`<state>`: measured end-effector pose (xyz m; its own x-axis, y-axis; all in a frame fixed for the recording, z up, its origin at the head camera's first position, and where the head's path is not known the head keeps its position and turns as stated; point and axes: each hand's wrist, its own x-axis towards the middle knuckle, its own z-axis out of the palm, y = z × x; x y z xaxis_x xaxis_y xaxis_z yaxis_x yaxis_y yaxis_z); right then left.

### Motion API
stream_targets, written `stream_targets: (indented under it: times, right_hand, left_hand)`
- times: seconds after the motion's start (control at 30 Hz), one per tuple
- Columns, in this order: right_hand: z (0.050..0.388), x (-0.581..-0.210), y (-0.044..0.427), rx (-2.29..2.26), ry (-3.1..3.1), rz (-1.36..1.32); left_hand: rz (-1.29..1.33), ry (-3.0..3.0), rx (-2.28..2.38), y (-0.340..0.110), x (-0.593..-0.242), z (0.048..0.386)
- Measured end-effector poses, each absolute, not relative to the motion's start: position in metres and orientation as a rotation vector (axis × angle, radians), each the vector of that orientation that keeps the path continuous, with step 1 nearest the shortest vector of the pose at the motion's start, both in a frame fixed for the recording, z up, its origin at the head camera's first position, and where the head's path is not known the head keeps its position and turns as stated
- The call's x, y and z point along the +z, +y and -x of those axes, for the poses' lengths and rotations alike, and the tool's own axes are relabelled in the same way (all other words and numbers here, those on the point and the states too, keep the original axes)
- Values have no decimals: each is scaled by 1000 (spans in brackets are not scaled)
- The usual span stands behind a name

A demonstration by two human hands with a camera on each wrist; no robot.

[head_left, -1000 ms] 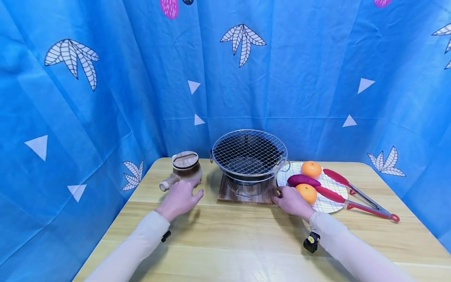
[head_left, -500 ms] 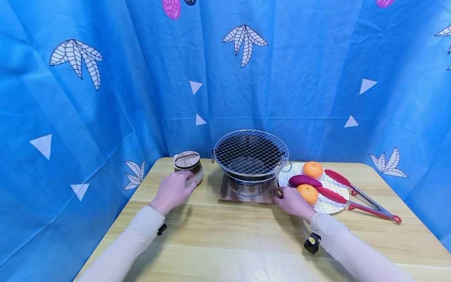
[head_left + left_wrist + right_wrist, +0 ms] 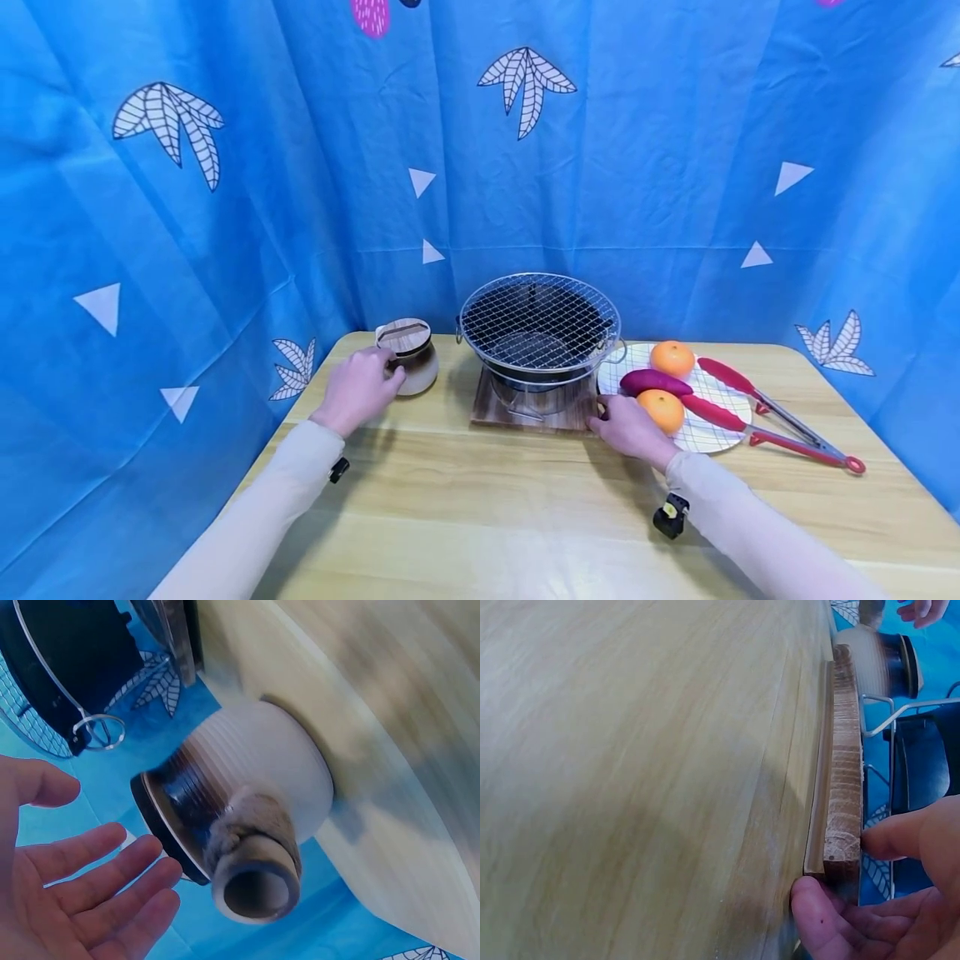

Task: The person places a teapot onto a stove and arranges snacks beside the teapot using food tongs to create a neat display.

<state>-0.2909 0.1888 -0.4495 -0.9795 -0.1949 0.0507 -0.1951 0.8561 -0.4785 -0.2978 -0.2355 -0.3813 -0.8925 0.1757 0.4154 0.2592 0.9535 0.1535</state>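
Note:
On the back left stands a brown-and-cream ceramic pot [image 3: 422, 375] with a wooden lid [image 3: 403, 336]. Its hollow side handle [image 3: 255, 885], wrapped with cord, faces me in the left wrist view. My left hand [image 3: 356, 390] is beside the lid, fingers extended and thumb apart, holding nothing; whether the fingertips touch the lid I cannot tell. In the middle a round grill [image 3: 536, 325] with a wire mesh sits on a wooden board [image 3: 495, 407]. My right hand [image 3: 633, 429] pinches the board's near right corner, its digits on two sides of the edge.
Right of the grill lies a checked white plate [image 3: 731, 408] with an orange [image 3: 672, 359], another orange [image 3: 660, 412] and a purple sweet-potato-like piece [image 3: 654, 383]. Red-handled tongs [image 3: 787, 442] rest partly across it. A blue curtain [image 3: 660, 150] borders the table [image 3: 480, 517].
My left hand has drawn back from the pot's handle and body, leftward and up toward the lid. The right hand stays at the board's corner. The view has shifted slightly.

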Motion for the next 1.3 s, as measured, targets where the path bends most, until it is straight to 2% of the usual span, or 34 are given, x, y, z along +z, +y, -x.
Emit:
stream_targets:
  times: [0.93, 1.3]
  right_hand:
    - [288, -446, 194, 777, -3014, -328]
    - [291, -450, 192, 769, -3019, -322]
  left_hand:
    - [57, -3001, -308, -276, -380, 328]
    - [38, -3125, -579, -287, -379, 331]
